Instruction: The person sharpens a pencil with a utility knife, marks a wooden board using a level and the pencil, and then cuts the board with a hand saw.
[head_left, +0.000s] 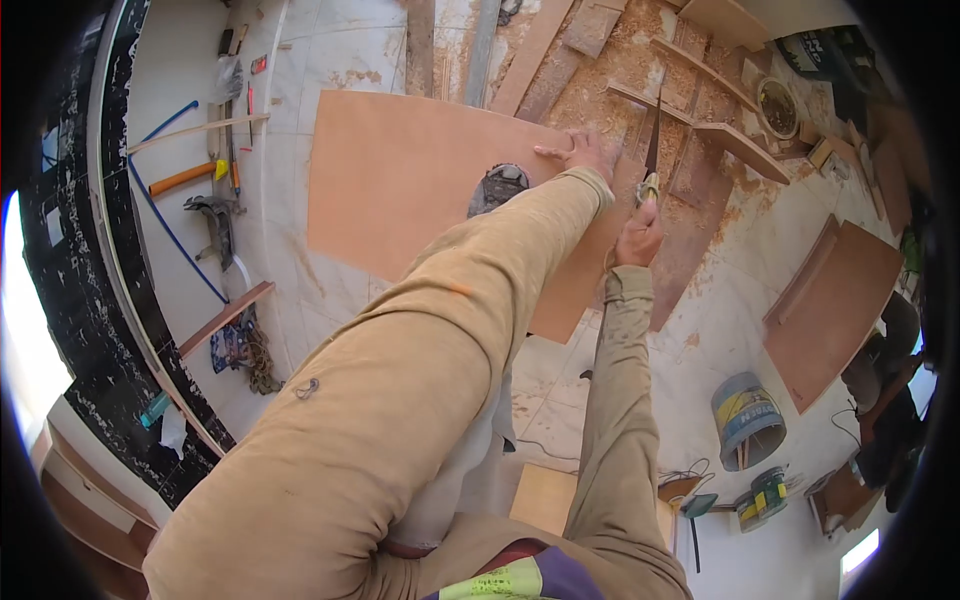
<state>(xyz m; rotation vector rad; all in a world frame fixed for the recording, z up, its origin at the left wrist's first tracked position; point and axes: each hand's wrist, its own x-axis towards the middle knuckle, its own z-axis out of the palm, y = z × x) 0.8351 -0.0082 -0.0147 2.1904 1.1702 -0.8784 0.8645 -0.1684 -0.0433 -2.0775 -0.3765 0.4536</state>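
Note:
A broad, reddish-brown plywood sheet [400, 180] lies across other boards in the middle of the head view. Flat on its far right part rests my left hand [583, 155], fingers spread, gripping nothing. A grey shoe [497, 188] stands on the sheet beside my left forearm. My right hand [638, 238] is wrapped round the handle of a handsaw [655, 140], just past the sheet's right edge. The narrow, dark blade points away from me, seen nearly edge-on. Whether its teeth touch the sheet cannot be made out.
Sawdust and loose wood strips [700, 75] cover the floor ahead. Along the left wall lie a hacksaw-like blue rod [175, 235], an orange-handled tool [183, 180] and other tools. At right are a brown panel [840, 300], a grey bucket [748, 415] and small green cans [768, 490].

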